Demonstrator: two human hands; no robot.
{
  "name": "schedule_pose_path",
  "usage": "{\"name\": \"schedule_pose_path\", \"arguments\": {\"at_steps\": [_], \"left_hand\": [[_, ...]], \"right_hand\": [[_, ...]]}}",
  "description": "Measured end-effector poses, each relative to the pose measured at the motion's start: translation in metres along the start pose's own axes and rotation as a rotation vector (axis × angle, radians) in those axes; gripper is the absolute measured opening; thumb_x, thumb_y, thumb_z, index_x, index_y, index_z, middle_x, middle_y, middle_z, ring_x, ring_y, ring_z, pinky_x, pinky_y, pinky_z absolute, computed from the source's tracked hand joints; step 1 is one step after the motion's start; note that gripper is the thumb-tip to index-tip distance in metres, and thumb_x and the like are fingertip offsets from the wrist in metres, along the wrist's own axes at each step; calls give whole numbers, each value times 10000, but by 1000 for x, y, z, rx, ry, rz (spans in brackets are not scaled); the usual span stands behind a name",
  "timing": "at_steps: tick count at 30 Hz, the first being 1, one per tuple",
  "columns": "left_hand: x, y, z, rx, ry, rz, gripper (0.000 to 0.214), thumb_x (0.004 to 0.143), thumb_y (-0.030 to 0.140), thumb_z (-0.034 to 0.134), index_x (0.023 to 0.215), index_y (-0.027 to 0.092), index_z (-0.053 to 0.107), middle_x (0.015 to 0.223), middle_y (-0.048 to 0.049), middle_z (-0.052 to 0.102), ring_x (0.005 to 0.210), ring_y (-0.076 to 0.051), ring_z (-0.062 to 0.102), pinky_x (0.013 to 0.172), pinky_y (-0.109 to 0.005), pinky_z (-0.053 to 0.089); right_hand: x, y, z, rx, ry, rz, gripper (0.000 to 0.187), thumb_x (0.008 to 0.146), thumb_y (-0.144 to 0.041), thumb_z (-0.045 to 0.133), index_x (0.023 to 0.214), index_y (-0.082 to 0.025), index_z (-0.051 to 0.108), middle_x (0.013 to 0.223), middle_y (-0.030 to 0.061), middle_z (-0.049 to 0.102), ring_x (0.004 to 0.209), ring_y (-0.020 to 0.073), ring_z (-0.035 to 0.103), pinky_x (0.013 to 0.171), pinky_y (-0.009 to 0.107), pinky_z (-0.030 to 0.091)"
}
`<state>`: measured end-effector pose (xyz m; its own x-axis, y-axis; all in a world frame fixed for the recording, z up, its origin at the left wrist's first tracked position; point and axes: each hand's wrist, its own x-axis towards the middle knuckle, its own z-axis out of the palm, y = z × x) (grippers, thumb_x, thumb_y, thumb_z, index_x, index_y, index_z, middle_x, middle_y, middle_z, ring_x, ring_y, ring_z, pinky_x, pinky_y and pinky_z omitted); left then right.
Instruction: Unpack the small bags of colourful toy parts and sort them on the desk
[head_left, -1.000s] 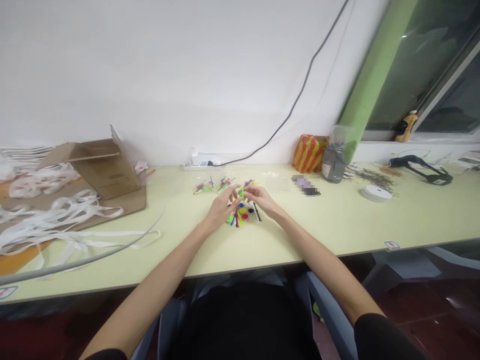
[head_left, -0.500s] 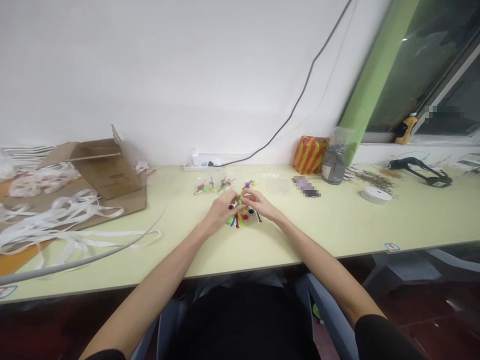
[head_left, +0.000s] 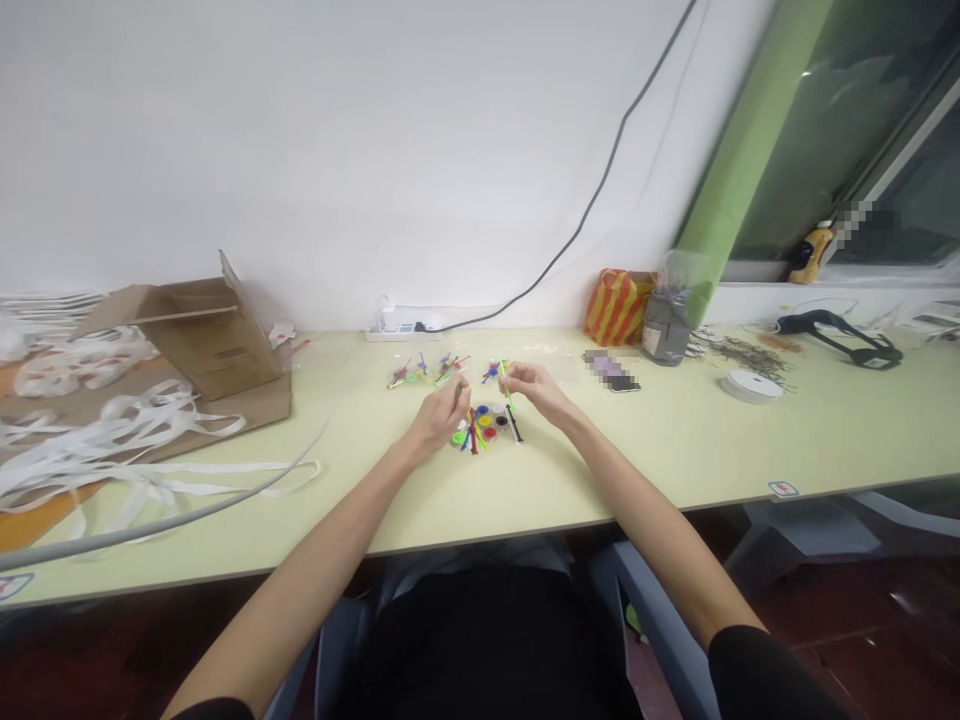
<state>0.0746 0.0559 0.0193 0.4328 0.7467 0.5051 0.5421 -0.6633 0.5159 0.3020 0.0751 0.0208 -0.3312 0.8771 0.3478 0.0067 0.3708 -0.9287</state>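
A small heap of coloured plastic pieces (head_left: 484, 424), discs and thin sticks in red, yellow, blue, green and black, lies on the pale green table (head_left: 525, 480) between my hands. My left hand (head_left: 439, 412) hovers just left of the heap, its fingers pinched on a small piece too tiny to name. My right hand (head_left: 529, 385) is raised just right of the heap and pinches a thin green stick (head_left: 505, 385). Behind the heap lie more small assembled coloured toys (head_left: 427, 371).
A torn cardboard box (head_left: 202, 335) and loose white plastic strips (head_left: 127, 440) fill the left. A power strip (head_left: 401, 325) with a grey cable sits at the wall. A striped bag (head_left: 616, 305), grey jar (head_left: 666, 325), phone (head_left: 611, 371) and white tape roll (head_left: 752, 385) stand to the right.
My hands were together over the heap, working one piece. They have now drawn apart, the right lifting away with the green stick, the left moving slightly left.
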Motion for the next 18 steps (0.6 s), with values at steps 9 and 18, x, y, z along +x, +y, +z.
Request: {"name": "schedule_pose_path", "arguments": {"at_steps": [9,18], "left_hand": [[0,-5,2,34,-17,-5,208,1014,381,334,927,218,431,696,28,476,622,-150,448,646,-285,336],[0,-8,4,49,-11,-17,227,1019,394,328,928,220,440,694,31,463,637,-151,444,658,-288,333]], "right_hand": [[0,25,-32,-928,-2,285,201,765,-259,660,599,-161,605,598,38,621,603,149,545,590,253,362],[-5,17,-45,-728,-232,398,114,806,-245,685,739,-155,664,640,41,684,513,137,570,523,244,414]]}}
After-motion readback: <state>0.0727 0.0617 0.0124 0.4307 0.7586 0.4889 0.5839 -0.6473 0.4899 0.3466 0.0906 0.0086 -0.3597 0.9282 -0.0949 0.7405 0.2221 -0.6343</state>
